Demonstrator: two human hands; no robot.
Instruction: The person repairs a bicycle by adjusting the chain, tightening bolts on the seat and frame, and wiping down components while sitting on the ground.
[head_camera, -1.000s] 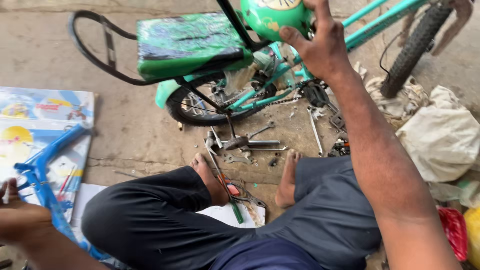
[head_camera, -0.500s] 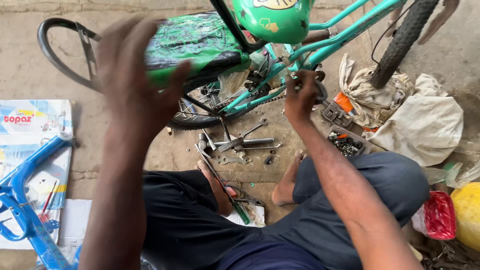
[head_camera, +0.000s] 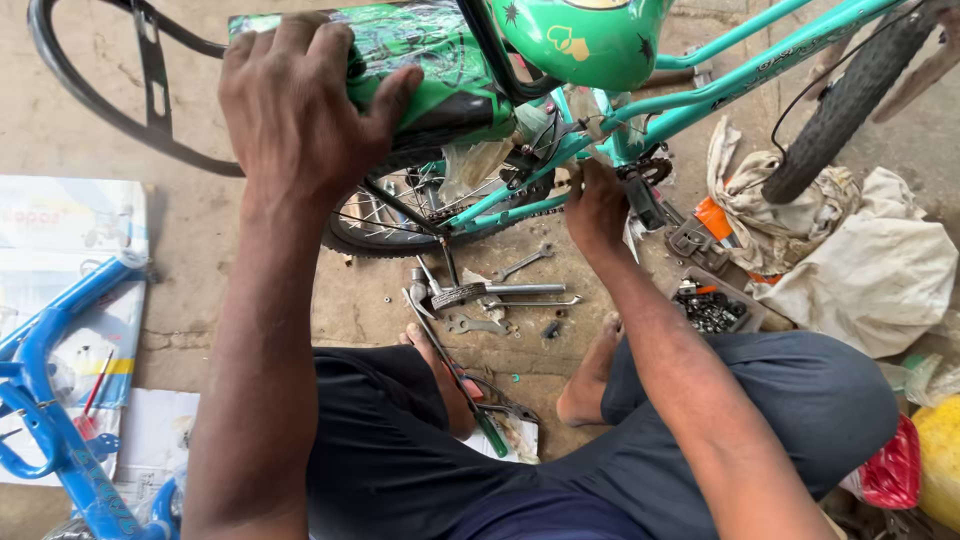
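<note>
- While the left hand (head_camera: 295, 105) clamps the green seat (head_camera: 420, 70), fingers wrapped over its left end,
- right hand (head_camera: 597, 205) curls at the crank (head_camera: 648, 178), lower right; its hold is unclear.

Blue bike frame (head_camera: 50, 420) lower left; spanners (head_camera: 500, 295) on floor; tray of nuts (head_camera: 712, 310); white rags (head_camera: 860, 270) right.

Soft even daylight, perhaps edge-blurred
</note>
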